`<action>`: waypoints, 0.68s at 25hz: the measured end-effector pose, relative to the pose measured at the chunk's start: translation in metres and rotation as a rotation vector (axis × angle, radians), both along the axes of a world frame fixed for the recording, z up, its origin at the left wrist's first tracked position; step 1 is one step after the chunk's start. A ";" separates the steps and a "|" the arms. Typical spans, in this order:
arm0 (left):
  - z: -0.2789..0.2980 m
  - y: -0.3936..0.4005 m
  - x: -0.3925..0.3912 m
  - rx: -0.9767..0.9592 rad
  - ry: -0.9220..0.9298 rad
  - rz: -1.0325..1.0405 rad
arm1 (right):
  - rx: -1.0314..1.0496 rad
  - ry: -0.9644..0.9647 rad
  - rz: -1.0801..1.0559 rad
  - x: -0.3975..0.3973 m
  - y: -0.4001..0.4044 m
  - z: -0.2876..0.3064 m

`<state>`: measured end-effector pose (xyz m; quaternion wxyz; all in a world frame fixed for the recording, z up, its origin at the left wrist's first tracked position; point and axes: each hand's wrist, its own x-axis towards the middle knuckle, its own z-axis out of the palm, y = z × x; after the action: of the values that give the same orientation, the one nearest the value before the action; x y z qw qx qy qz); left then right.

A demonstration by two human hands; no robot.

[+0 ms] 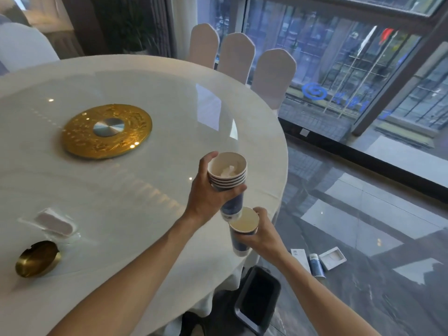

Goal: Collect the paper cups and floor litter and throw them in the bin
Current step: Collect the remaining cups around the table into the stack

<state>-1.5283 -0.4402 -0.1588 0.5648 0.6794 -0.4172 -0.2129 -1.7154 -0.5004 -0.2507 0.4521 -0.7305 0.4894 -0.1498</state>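
While left hand (206, 197) fingers clasp stacked cups (228, 175), right hand (263, 235) fingers grip single cup (242, 235) just below.

A large round white table (101, 195) with a glass turntable fills the left, a gold disc (106, 130) at its centre; three white-covered chairs (236, 57) stand close together at its far edge; beyond them tall dark-framed windows (351, 57) let in daylight; the floor (363, 238) is glossy dark marble with pale reflections
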 end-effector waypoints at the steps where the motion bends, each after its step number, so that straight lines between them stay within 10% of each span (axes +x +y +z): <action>1: 0.000 -0.004 -0.010 -0.003 -0.002 -0.016 | -0.007 -0.008 -0.002 -0.006 -0.001 0.001; 17: -0.057 -0.013 -0.104 0.303 0.113 -0.387 | -0.008 -0.130 -0.147 -0.092 -0.005 0.010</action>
<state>-1.6324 -0.4532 -0.2163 0.4277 0.6508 -0.4708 -0.4147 -1.8071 -0.5051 -0.2404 0.4678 -0.6831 0.5108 -0.2315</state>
